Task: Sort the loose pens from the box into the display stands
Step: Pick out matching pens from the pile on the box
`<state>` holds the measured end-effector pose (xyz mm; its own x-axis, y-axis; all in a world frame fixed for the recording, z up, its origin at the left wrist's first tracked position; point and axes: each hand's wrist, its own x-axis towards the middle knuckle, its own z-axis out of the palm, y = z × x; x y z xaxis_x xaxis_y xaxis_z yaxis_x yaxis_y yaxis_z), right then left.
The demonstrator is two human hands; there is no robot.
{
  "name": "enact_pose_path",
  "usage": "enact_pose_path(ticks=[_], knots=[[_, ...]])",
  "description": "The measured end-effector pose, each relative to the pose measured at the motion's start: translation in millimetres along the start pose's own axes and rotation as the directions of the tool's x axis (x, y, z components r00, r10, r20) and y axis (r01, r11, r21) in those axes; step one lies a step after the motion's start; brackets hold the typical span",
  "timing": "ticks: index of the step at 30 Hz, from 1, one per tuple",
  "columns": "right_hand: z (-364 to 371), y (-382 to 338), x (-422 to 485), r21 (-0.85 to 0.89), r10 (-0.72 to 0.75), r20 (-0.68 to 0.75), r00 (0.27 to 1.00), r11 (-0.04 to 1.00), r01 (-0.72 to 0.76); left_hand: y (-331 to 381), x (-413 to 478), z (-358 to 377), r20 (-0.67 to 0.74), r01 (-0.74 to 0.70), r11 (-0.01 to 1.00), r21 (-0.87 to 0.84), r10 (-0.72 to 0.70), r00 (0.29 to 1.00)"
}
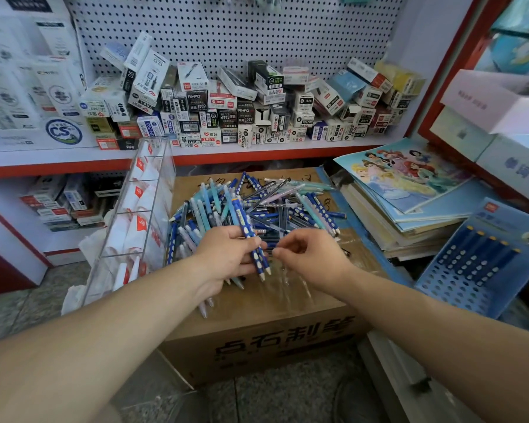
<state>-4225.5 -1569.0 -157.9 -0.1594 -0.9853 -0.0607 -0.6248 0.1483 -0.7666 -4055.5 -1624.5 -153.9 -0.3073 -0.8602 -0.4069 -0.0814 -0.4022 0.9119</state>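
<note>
the loose pens (pixel 257 206) lie in a tangled heap on top of the cardboard box (pixel 257 334), pointing every way. the left hand (pixel 223 254) has its fingers (pixel 242 239) curled around a small bundle of dotted blue pens (pixel 252 239), whose long axis runs from up and away, near the heap, down towards the person, with the pale tips lowest. the right hand (pixel 312 254) sits just beside the bundle on its right, thumb and forefinger pinched together on what looks like a dark pen (pixel 271 246) lying crosswise between the two hands; it is small and partly hidden, so that is a judgement. the blue display stand (pixel 452 288), with a row of matching dotted pens already stood in its holes, lies well apart to the right, nearer the right hand than the left. a clear acrylic stand (pixel 126 227) leans against the box on the left. i judge the gathering step is in hand; carrying the bundle across to the right would need the pens turned upright first.
</note>
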Motion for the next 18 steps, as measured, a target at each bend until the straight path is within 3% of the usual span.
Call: enact_pose_path(ticks=[4, 8, 11, 14, 18], knots=[[-20.2, 17.4, 29.2, -0.321, -0.004, -0.137, 0.991, 0.946, -0.041, -2.8, 1.1, -5.4, -0.025, -0.017, 0.998, 0.056, 0.018, 1.0], [-31.4, 26.5, 54.7, -0.422, -0.029, -0.2, 0.979, 0.905, -0.059, -3.2, 0.4, -4.4, -0.006, -0.03, 0.996, 0.087, 0.031, 1.0], [-36.7, 31.7, 69.5, -0.445, -0.031, -0.273, 0.962, 0.89, -0.098, -2.1, 1.1, -2.6, 0.003, -0.038, 0.995, 0.089, 0.038, 0.999], [-49.3, 39.2, 78.2, -0.344, 0.091, -0.365, 0.927, 0.912, -0.225, -0.7, 1.5, -1.0, 0.005, -0.05, 0.996, 0.079, 0.05, 0.999], [-52.7, 51.0, 82.4, -0.261, 0.261, -0.305, 0.916, 0.902, -0.344, -0.4, 3.9, 2.5, 0.015, -0.046, 0.996, 0.079, 0.045, 0.999]])
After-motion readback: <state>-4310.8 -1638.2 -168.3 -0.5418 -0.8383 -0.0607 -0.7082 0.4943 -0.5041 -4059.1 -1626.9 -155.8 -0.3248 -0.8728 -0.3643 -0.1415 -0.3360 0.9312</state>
